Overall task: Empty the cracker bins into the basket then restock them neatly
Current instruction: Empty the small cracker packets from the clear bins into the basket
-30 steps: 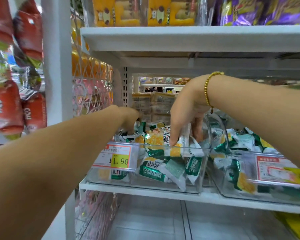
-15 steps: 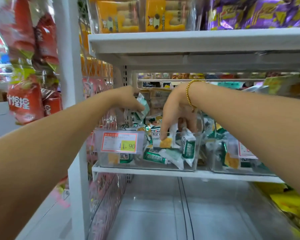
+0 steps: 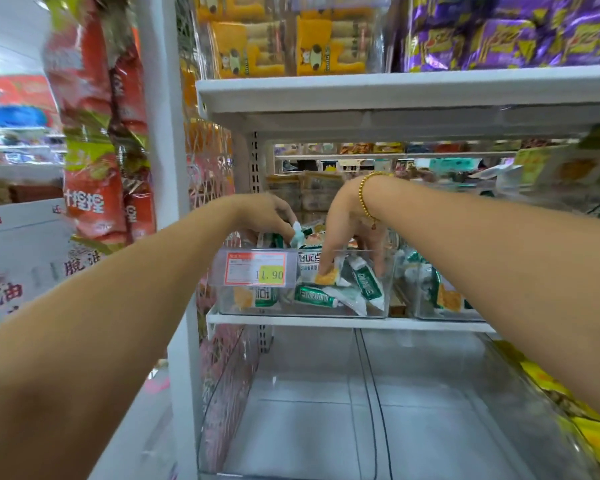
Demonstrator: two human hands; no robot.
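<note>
Our left hand (image 3: 269, 216) pinches one green-and-white cracker packet (image 3: 296, 234) by its corner, fingers curled round it, just above the bin's back left edge. A second ago this hand was buried low among the packets; it has since come up with that single packet, so one more piece is on its way out. Our right hand (image 3: 347, 220), gold bracelet (image 3: 362, 199) at the wrist, stays plunged in the same clear bin (image 3: 222, 301), thumb in front and fingers behind, clamped on a bunch of packets (image 3: 340, 275). That bunch has not lifted yet.

Below and between the hands, more packets lie loose on the bin floor, so we judge emptying is under way and far from finished; restocking has not begun. A price tag (image 3: 255, 271) hangs on the bin front under the left hand. Just beyond the right hand stands a neighbouring bin (image 3: 426, 303), also holding packets. Both sit on the white shelf (image 3: 326, 321). Beneath the hands is a larger clear tub (image 3: 326, 410).

The basket is not in view, so we cannot tell where the lifted packet must travel.
</note>
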